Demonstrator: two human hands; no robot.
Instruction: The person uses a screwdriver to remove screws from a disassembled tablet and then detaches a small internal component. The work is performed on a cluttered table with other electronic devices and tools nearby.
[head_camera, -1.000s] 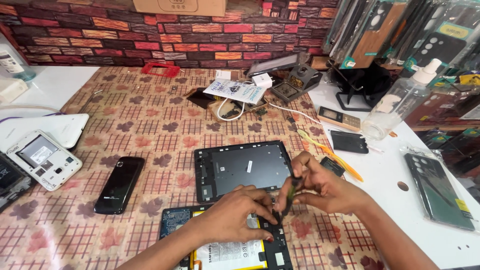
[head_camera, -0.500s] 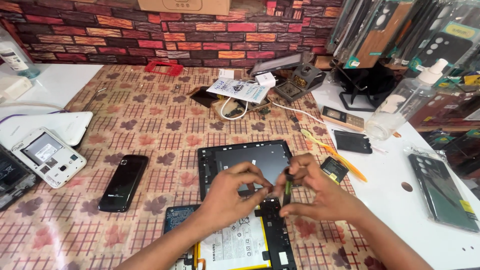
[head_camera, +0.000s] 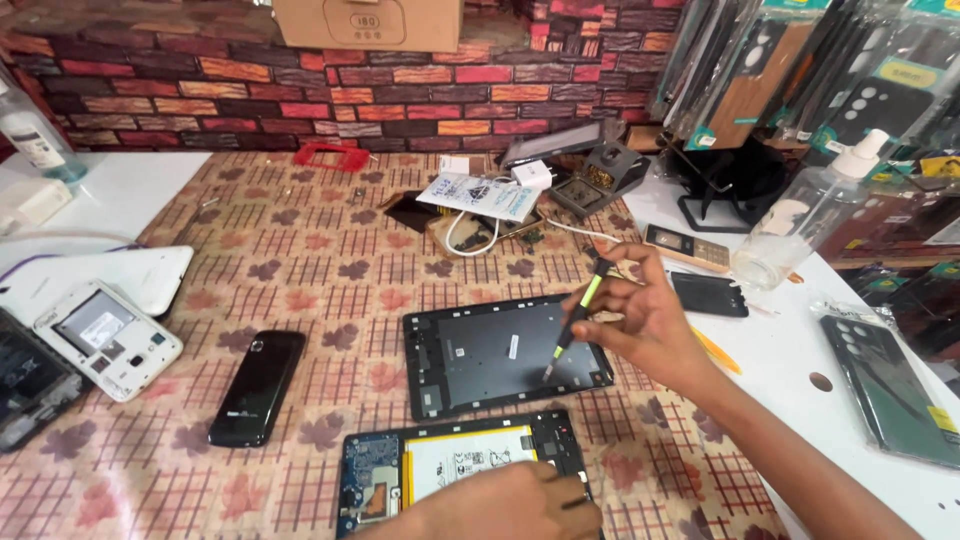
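While we are working across the bench from the left, we are noting a clear bottle (head_camera: 30, 135) at the far edge, then a white back cover (head_camera: 100, 275) with an opened white phone (head_camera: 105, 340) lying against it, and a black phone (head_camera: 258, 387) lying face down on the patterned mat (head_camera: 300, 250).

At the near edge we are steadying the opened tablet (head_camera: 450, 470), its battery and circuit board exposed, with the left hand (head_camera: 510, 505). The hand is lying on the tablet's lower right part with fingers curled; we cannot tell whether it is pinching anything beneath them.

Just beyond it the black tablet frame (head_camera: 505, 350) is lying flat, inner side up, close to the opened tablet.

The right hand (head_camera: 650, 320) is gripping a slim screwdriver (head_camera: 575, 320) between thumb and fingers, tip down, hovering above the frame's right half and not touching it.

Judgement: we are mid-disassembly, between fasteners. Any further move is calling for the tip to travel down to the opened tablet, where the left hand is covering part of the board.

Further right, a charger with coiled cable (head_camera: 480, 215), a soldering station (head_camera: 600, 180), a keypad phone (head_camera: 690, 248), a small black phone (head_camera: 708, 295), a spray bottle (head_camera: 810, 215) and a dark phone case (head_camera: 890, 390) are crowding the right arm's side.
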